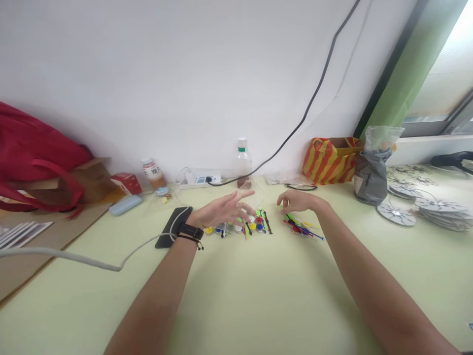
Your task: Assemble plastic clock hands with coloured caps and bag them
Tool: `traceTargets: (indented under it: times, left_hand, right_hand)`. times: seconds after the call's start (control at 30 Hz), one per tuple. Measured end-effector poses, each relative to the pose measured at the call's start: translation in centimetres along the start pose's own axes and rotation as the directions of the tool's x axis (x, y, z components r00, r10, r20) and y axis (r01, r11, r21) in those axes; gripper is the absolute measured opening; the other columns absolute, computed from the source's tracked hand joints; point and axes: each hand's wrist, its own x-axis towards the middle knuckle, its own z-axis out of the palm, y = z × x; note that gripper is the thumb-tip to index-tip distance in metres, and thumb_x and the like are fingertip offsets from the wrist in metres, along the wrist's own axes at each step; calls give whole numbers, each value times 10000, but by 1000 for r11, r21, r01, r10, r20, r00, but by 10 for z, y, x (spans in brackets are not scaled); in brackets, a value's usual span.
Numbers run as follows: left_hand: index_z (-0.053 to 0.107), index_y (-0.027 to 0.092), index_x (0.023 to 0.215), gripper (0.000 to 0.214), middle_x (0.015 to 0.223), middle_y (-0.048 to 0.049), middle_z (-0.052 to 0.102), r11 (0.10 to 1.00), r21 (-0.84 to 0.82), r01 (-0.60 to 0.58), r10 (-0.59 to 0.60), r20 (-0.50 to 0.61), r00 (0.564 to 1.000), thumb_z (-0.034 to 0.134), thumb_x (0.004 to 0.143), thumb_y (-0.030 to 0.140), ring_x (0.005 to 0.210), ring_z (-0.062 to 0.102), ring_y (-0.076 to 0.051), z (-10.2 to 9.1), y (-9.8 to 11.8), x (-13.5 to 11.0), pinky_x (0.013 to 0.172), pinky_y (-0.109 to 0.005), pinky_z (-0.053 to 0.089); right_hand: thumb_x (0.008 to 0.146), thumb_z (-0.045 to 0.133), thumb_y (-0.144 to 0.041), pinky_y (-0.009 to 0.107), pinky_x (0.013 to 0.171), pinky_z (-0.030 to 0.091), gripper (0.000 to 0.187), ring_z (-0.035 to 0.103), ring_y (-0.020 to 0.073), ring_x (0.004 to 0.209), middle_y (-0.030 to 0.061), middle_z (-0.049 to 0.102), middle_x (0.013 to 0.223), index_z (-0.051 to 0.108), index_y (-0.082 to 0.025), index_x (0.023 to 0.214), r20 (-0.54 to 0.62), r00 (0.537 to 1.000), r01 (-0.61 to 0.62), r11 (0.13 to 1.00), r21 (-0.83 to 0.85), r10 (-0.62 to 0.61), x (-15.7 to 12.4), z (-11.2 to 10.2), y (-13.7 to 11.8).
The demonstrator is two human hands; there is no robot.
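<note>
My left hand [227, 209], with a black watch [190, 230] on its wrist, hovers with fingers spread over a row of small coloured plastic parts. Round discs in yellow, blue, white and red [259, 220] lie there, beside thin arrow-tipped sticks [266, 222] in black, blue and green. The hand hides some of them. My right hand [295, 201] is bent at the wrist above a small pile of similar coloured sticks [305, 230]. Its fingers droop loosely and apart, and nothing shows between them.
A black phone-like slab [167, 236] with a grey cable [99, 266] lies left. Behind stand bottles [243, 160], a power strip [201, 177] and a striped bag [328, 160]. A grey bag [371, 177] and stacked discs [445, 212] sit right; a red bag [40, 143] sits left.
</note>
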Motion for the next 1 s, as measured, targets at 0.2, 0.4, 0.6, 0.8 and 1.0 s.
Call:
traceTargets:
  times: [0.2,0.4,0.6,0.8,1.0]
  left_hand:
    - [210,295,1647,707,1385,-179,583,999,-54,3,-1,44,999,296,1041,647,1216,584,-348,-5,-3,-1,1025,-526,414]
    - [214,308,1646,712,1365,-176,596,998,-61,-4,8,61,998,273,1035,668,1163,616,-339,-9,-5,-1,1013,-524,416]
    - [249,308,1637,686,1343,-169,600,998,-58,-6,8,34,999,281,1041,648,1161,614,-342,-10,-6,-1,1001,-521,423]
    - [228,309,1640,691,1362,-177,592,997,-75,-4,6,20,1000,278,1041,652,1167,617,-345,-9,-5,-1,998,-519,425]
    - [236,293,1636,729,1350,-196,604,992,-122,-22,27,40,999,249,1026,690,1176,627,-358,-11,-7,2,992,-525,430]
  right_hand:
    - [719,728,-261,278,702,530,368,730,240,846,92,785,984,748,-154,1071,17,999,37,994,106,-39,1,0,2]
    - [757,770,-320,274,664,558,258,731,211,734,78,782,840,733,-160,955,-63,998,44,945,323,-25,-11,-13,6]
    - [754,833,-450,276,662,587,334,738,205,733,79,774,786,744,-161,895,-325,946,154,890,429,-7,-31,-30,4]
    - [680,890,-549,276,593,590,441,709,180,643,42,737,711,740,-185,877,-768,639,494,745,448,39,-47,-45,-21]
    - [707,890,-540,293,601,615,399,684,158,605,35,720,717,729,-198,836,-882,472,679,646,350,-18,-65,-53,-69]
